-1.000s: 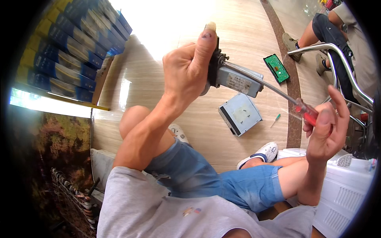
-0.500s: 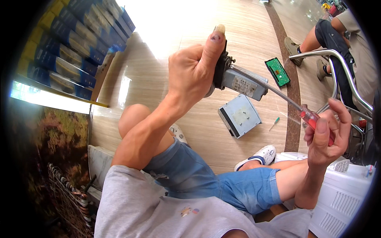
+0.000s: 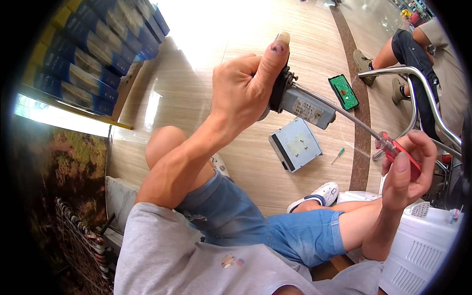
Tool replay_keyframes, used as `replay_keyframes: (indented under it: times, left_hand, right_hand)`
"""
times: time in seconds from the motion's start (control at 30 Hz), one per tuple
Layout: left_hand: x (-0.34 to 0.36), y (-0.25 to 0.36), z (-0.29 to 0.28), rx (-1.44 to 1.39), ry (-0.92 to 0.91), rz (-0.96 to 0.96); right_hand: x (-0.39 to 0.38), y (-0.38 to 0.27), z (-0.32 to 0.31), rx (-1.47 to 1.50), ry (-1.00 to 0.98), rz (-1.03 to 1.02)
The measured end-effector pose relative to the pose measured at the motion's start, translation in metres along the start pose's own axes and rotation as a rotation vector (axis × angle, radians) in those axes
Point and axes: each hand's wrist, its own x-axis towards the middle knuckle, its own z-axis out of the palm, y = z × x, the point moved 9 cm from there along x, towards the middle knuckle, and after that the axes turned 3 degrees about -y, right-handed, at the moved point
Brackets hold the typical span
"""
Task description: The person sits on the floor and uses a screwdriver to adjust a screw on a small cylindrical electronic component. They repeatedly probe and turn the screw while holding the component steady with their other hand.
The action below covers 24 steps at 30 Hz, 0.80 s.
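Note:
In mid-air above the floor, my left hand (image 3: 241, 93) grips the dark end of a boxy grey metal device (image 3: 307, 109) that carries a printed label. My thumb is raised along its black part, and the hidden fingers wrap behind it. My right hand (image 3: 410, 169) holds the clear-and-red handle of a long screwdriver (image 3: 393, 147) between thumb and fingers. The screwdriver's shaft runs along the device's upper side. Its tip reaches the screws by the black part; whether it sits in a screw head I cannot tell.
On the floor lie a silver box-shaped unit (image 3: 296, 145) with loose screws on top, a small green screwdriver (image 3: 338, 155) and a green circuit board (image 3: 345, 92). A person (image 3: 413, 54) sits by a metal-framed chair (image 3: 418, 73) at right. Boxed goods (image 3: 88, 64) stand left, white plastic equipment (image 3: 418, 246) lower right.
The device and both hands have shifted slightly right and down in view. My right fingers have moved a little around the screwdriver handle, which looks turned.

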Motion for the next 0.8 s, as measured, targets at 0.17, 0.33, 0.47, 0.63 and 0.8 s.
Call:
replay_keyframes:
  times: [0.17, 0.33, 0.47, 0.63, 0.8]
  left_hand:
    - [-0.002, 0.0, -0.003, -0.011, 0.025, -0.002]
    - [0.0, -0.001, -0.002, -0.001, 0.01, -0.023]
    - [-0.002, -0.005, -0.007, -0.008, 0.035, -0.012]
    - [-0.001, 0.002, -0.001, 0.015, 0.014, -0.012]
    - [-0.002, 0.005, -0.003, 0.008, 0.03, 0.036]
  right_hand:
    - [-0.012, 0.027, -0.002, 0.259, -0.15, 0.37]
    - [0.002, -0.006, 0.0, -0.091, 0.032, -0.05]
    - [-0.002, 0.007, -0.001, 0.233, -0.03, 0.156]
    - [-0.007, 0.004, -0.007, -0.012, -0.085, 0.11]
    - [-0.006, 0.013, 0.0, 0.209, -0.131, 0.129]
